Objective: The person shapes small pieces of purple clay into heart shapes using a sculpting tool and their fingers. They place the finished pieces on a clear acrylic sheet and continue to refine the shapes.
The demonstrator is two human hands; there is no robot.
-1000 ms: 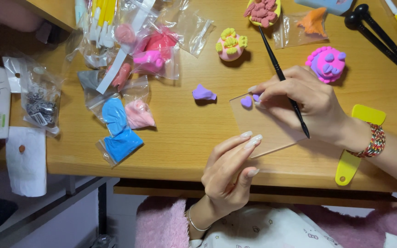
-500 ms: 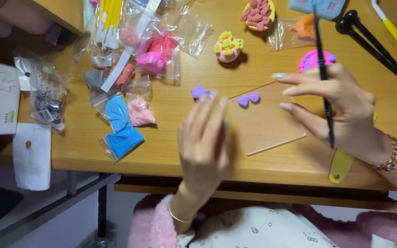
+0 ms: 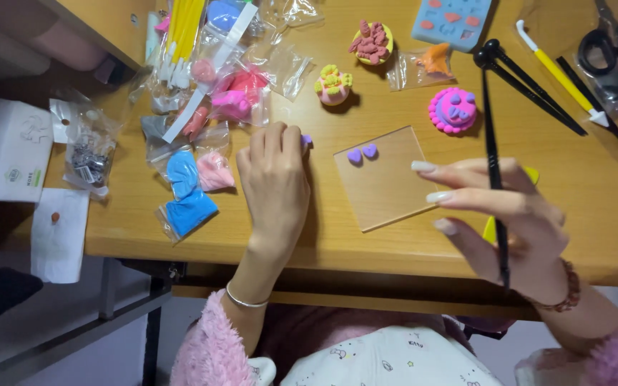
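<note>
My left hand (image 3: 275,187) lies palm down on the wooden table (image 3: 180,236), its fingertips curled over a small purple clay lump (image 3: 307,140) that peeks out beside them. To the right lies a clear square plate (image 3: 388,182) with two small purple clay hearts (image 3: 363,153) on its far corner. My right hand (image 3: 513,221) hovers over the plate's right edge. It grips a thin black modelling tool (image 3: 493,161) upright, with index and middle fingers stretched left.
Bags of blue, pink and red clay (image 3: 184,193) lie left of my left hand. Clay cakes (image 3: 453,109) (image 3: 333,85) (image 3: 372,41), a blue mould (image 3: 452,18), black and yellow tools (image 3: 559,75), scissors (image 3: 613,43) sit at the back. A white box (image 3: 5,150) stands off the table's left edge.
My left hand has moved from the table's near edge up and left onto the purple lump. My right hand lifted the black tool off the plate and drew back right.
</note>
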